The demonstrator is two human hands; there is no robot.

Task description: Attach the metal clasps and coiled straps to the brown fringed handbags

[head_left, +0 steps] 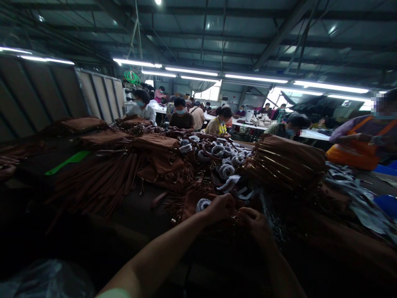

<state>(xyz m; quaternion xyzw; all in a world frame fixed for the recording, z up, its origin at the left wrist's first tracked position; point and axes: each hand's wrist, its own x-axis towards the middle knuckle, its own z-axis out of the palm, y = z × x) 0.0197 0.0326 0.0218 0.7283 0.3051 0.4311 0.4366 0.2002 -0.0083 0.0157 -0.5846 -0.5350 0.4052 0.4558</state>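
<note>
My left hand (222, 207) is closed, fingers bent inward, over the right side of a brown fringed bag (190, 203). Close beside it, my right hand (252, 219) pinches with thumb and fingers. The fingertips of both hands nearly meet, and whatever lies between them is too small and dark to make out. A coiled strap in pale wrapping (203, 204) rests on the bag, just left of my left wrist. Beyond my hands lies a piece of pale wrapping (230, 183). Thin clear plastic strips (273, 219) hang to the right of my right hand.
Wrapped strap coils (226, 170) are heaped behind. A tall stack of brown bags (288, 159) stands at right, brown fringe strips (105, 178) and a green comb-like tool (68, 162) at left. A co-worker's hand (6, 169) shows at the left edge; a person in an orange apron (352, 153) is at right.
</note>
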